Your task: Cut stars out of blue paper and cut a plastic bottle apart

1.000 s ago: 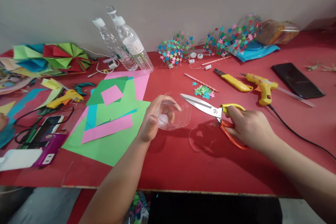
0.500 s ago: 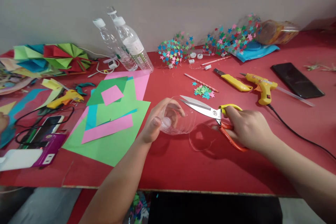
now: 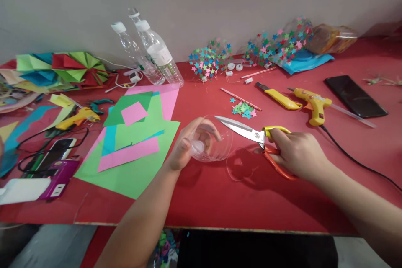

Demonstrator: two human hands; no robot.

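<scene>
My left hand (image 3: 181,147) curls around a cut, clear plastic bottle piece (image 3: 222,144), its open rim facing right and a whitish round part showing inside. In my right hand (image 3: 302,154) are scissors (image 3: 243,130) with one yellow and one red handle. Their blades look closed together, and the tip lies at the upper rim of the plastic piece; whether it touches I cannot tell. Beneath the scissors a thin clear plastic offcut (image 3: 230,172) rests on the red table (image 3: 220,205).
Coloured paper sheets (image 3: 125,180) lie left of my left hand. Bottles (image 3: 160,52) lean against the wall. Behind the scissors are small paper stars (image 3: 243,110), a box cutter (image 3: 279,97), a glue gun (image 3: 317,106) with a cord, and a phone (image 3: 356,95).
The plastic piece has turned slightly in my left hand. The scissors have shifted a little to the left. At the far left edge another person's hand has mostly slipped out of view.
</scene>
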